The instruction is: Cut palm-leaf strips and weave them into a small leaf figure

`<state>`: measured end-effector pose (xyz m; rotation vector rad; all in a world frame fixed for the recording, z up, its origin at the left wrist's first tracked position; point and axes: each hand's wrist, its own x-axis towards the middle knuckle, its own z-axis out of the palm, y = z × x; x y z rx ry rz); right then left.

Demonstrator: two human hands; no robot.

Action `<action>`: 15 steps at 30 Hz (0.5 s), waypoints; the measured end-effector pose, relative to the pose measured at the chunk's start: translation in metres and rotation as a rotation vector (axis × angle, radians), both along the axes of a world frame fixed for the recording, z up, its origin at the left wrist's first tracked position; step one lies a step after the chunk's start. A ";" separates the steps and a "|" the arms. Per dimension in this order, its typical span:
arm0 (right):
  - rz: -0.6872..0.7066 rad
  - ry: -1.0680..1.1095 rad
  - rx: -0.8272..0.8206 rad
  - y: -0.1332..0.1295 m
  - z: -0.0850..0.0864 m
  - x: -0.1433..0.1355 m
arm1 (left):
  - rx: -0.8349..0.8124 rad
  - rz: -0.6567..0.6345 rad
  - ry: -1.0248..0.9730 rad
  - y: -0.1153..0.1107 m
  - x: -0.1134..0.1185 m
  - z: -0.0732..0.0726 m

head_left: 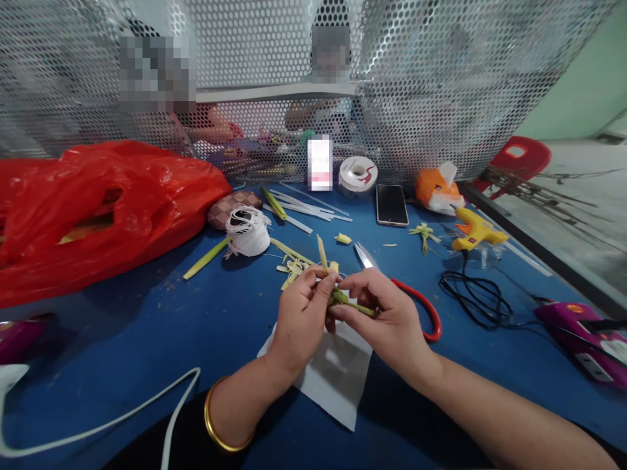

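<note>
My left hand [304, 313] is closed, thumb and fingers pinching a bundle of green and yellowish leaf strips [339, 297] at the middle of the table. From the other side my right hand [382, 310] grips the same strips, one of which runs out between its fingers. A pale pointed strip end stands up above the left thumb. Beneath both hands lies a sheet of white paper [337, 385]. Red-handled scissors [416, 294] lie just beyond my right hand, partly covered by it. Loose pale leaf scraps [294, 271] lie past my left hand.
On the blue table [206, 339] are a red plastic bag [108, 215], a white string ball [248, 235], white sticks [308, 209], a ribbon roll [350, 176], a phone [392, 205], a yellow glue gun [477, 232] with a black cord and a purple power strip [582, 333]. Perforated metal stands behind.
</note>
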<state>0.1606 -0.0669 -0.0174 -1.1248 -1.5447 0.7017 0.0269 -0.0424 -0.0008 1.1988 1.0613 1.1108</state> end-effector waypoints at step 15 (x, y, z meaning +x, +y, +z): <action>0.100 0.006 -0.089 0.000 -0.002 -0.002 | 0.249 0.016 0.434 -0.005 -0.007 -0.007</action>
